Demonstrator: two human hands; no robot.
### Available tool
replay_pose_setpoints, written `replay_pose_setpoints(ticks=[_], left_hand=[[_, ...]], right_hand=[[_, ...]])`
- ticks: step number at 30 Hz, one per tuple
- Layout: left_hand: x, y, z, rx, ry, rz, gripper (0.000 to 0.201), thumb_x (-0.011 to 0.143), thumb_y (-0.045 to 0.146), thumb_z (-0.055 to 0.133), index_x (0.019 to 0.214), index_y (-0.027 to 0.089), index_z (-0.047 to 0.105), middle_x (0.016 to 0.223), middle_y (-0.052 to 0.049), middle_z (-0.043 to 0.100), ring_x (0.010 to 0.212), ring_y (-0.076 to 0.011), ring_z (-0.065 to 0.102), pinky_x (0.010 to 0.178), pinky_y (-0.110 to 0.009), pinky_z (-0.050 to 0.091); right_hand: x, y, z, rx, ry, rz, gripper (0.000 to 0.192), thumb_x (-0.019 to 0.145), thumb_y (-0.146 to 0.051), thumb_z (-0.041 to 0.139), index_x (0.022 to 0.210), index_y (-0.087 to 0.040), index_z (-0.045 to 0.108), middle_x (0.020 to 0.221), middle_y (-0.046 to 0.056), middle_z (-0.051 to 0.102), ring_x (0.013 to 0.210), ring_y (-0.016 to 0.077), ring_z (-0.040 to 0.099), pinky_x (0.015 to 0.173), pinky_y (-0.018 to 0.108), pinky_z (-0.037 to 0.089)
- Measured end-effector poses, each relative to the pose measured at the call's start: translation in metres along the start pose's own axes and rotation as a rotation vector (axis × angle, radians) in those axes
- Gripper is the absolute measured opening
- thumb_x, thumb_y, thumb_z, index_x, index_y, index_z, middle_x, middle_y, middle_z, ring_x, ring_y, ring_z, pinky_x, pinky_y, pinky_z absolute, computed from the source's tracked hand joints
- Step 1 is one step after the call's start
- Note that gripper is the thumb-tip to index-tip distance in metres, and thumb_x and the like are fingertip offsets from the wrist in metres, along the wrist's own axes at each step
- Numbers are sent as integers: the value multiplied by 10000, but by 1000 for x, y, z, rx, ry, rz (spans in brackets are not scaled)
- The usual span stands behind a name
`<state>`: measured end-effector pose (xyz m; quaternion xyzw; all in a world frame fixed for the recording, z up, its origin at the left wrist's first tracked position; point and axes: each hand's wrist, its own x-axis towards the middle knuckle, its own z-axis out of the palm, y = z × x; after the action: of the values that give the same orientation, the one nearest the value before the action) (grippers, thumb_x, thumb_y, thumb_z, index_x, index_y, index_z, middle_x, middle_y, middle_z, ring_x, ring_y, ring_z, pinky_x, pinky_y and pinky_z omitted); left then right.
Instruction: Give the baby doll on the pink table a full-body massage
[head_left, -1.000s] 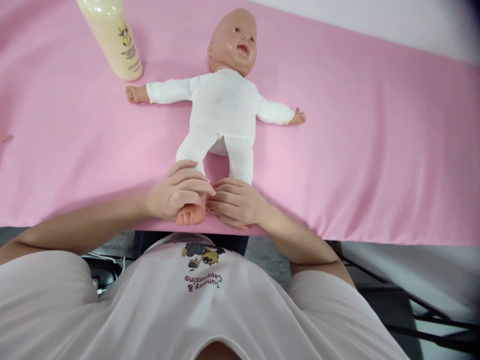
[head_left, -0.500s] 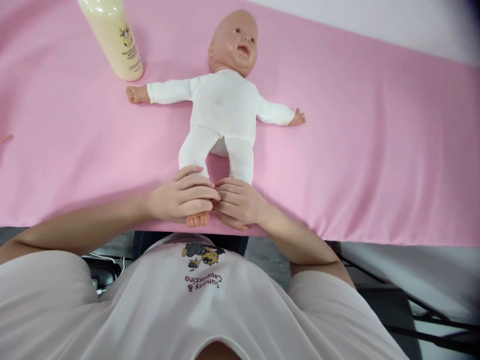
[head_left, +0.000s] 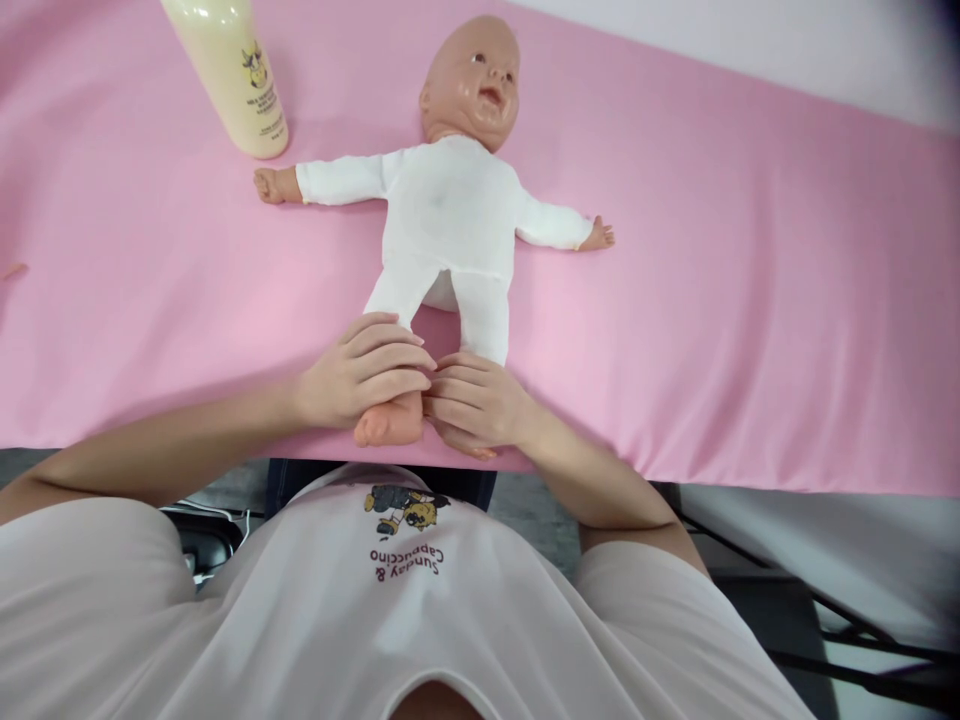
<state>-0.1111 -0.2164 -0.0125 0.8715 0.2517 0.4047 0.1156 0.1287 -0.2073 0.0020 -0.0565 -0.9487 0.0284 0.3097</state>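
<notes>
A baby doll [head_left: 450,215] in a white suit lies on its back on the pink sheet [head_left: 735,300], head away from me, arms spread. My left hand [head_left: 356,375] is wrapped around the doll's left-side ankle, and that bare foot [head_left: 390,425] sticks out below my fingers near the table's front edge. My right hand [head_left: 472,405] covers the doll's other foot, fingers curled over it and touching my left hand.
A cream lotion bottle [head_left: 236,75] stands upright at the back left, close to the doll's outstretched hand. The sheet's front edge runs just under my hands. Dark frame bars [head_left: 862,650] and floor show at lower right.
My left hand slid down over the doll's foot half a second ago and has now moved back up the ankle, baring the foot again. My right hand stayed in place.
</notes>
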Motion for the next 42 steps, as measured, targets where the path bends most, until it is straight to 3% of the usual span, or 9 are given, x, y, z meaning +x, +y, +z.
replay_pose_setpoints(ticks=[8, 12, 19, 26, 30, 35, 42], left_hand=[[-1, -2, 2, 69, 55, 33, 346, 1044, 444, 400, 959, 239, 666, 1028, -60, 773, 1068, -241, 690, 1034, -523, 557], [-2, -2, 1, 64, -15, 17, 357, 1041, 494, 440, 967, 216, 651, 1059, -73, 761, 1103, -249, 680, 1072, -542, 537], [-2, -1, -1, 65, -14, 157, 288, 1013, 477, 526, 1004, 215, 644, 1089, -68, 763, 1155, -246, 659, 1102, -527, 520], [0, 7, -4, 28, -55, 149, 198, 980, 418, 565, 881, 254, 613, 908, 9, 767, 1031, -197, 678, 1143, -501, 479], [4, 6, -3, 64, 8, 206, 107, 954, 328, 636, 883, 259, 596, 861, 48, 746, 988, -166, 666, 1135, -450, 471], [9, 6, -4, 19, 102, 331, 86, 962, 279, 614, 919, 210, 640, 880, 3, 762, 1019, -211, 613, 1098, -468, 451], [5, 9, -4, -5, 95, 298, 77, 946, 287, 675, 954, 210, 683, 889, 14, 794, 1101, -228, 587, 1165, -501, 354]], right_hand=[[-3, -1, 2, 10, -19, -4, 173, 1021, -142, 474, 1056, -181, 639, 981, 56, 707, 913, 159, 649, 903, 366, 584], [-3, -2, 2, 0, 26, 5, 174, 1011, -142, 459, 1038, -206, 618, 950, 36, 703, 883, 156, 652, 888, 354, 600], [1, -3, -1, -35, 71, -2, 155, 998, -147, 480, 937, -215, 605, 907, 33, 685, 870, 154, 655, 853, 333, 601], [6, -2, 0, -6, 53, -11, 188, 1019, -129, 454, 928, -199, 603, 839, 21, 696, 811, 150, 645, 860, 315, 602], [3, -1, 2, -18, 31, -19, 198, 1035, -148, 442, 964, -194, 621, 855, 22, 712, 819, 151, 646, 869, 324, 596], [2, -2, 1, -32, -5, -11, 195, 1038, -164, 446, 998, -204, 633, 879, 16, 723, 833, 149, 647, 891, 336, 589], [-2, -1, 2, -11, 4, -13, 211, 1039, -165, 438, 946, -188, 626, 891, 35, 707, 874, 161, 640, 902, 347, 582]])
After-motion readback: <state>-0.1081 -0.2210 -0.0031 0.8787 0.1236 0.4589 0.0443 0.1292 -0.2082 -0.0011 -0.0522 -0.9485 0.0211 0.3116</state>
